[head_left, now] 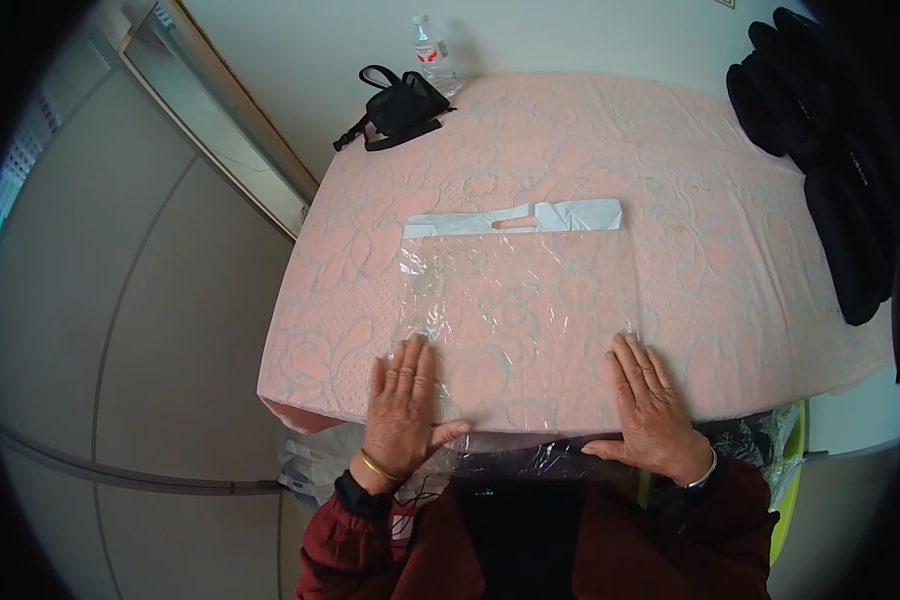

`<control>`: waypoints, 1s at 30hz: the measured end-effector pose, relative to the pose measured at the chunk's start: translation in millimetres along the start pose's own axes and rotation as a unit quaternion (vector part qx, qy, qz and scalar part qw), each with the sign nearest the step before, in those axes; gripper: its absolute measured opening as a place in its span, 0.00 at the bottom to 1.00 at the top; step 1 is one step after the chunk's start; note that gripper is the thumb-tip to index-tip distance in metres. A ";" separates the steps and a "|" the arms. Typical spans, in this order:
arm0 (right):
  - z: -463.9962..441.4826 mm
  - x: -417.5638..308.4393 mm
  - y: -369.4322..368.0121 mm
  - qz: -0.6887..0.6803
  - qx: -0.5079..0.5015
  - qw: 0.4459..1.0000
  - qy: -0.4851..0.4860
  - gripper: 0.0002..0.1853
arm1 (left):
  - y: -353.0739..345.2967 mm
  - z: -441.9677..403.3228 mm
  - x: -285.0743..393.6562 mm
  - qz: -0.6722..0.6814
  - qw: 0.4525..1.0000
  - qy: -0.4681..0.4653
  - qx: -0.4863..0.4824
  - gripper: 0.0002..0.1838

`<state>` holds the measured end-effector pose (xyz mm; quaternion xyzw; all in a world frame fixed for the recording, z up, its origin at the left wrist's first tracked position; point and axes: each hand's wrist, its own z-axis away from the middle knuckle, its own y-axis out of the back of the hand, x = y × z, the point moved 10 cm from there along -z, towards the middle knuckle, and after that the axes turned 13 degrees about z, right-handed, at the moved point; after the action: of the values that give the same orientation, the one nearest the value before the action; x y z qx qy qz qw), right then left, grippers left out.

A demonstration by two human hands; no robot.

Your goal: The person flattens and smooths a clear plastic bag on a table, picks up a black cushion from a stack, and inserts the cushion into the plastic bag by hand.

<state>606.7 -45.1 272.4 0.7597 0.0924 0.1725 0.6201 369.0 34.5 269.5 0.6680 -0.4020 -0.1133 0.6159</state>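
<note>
A clear plastic bag [515, 320] lies flat on the pink patterned cloth, its lower end hanging over the table's front edge. Along its far end runs a white strip [580, 215] with a cut-out handle slot. My left hand [402, 410] rests palm down on the bag's left side, fingers stretched forward and thumb pointing inward. On the right side my right hand [653, 410] lies flat in the same way, its thumb near the front edge. Neither hand grips anything.
The pink cloth [690, 200] covers the table. At the back stand a clear bottle [433, 58] and a black strapped pouch [402, 108]. Black padded fabric [830, 170] lies at the right edge. A yellow-green container [792, 470] with plastic sits below the front right.
</note>
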 end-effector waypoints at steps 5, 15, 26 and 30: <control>2.7 8.8 3.1 0.025 0.003 1.000 -0.018 0.60 | 14.2 1.8 -16.6 -0.043 0.998 0.029 0.030 0.59; 31.0 9.4 18.9 -0.065 -0.014 0.998 -0.019 0.55 | 6.9 59.6 14.1 -0.004 0.998 0.030 0.054 0.58; -18.2 -32.8 9.1 -0.045 0.013 0.995 0.083 0.47 | -20.3 -19.9 89.7 0.046 0.994 -0.099 0.000 0.54; -12.5 -21.4 9.0 -0.051 -0.020 0.996 0.073 0.47 | -27.8 -23.9 65.1 0.039 0.995 -0.090 -0.015 0.54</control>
<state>581.6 -43.3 280.2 0.7270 0.1725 0.1971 0.6347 437.9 5.7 271.7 0.6296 -0.4796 -0.1550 0.5913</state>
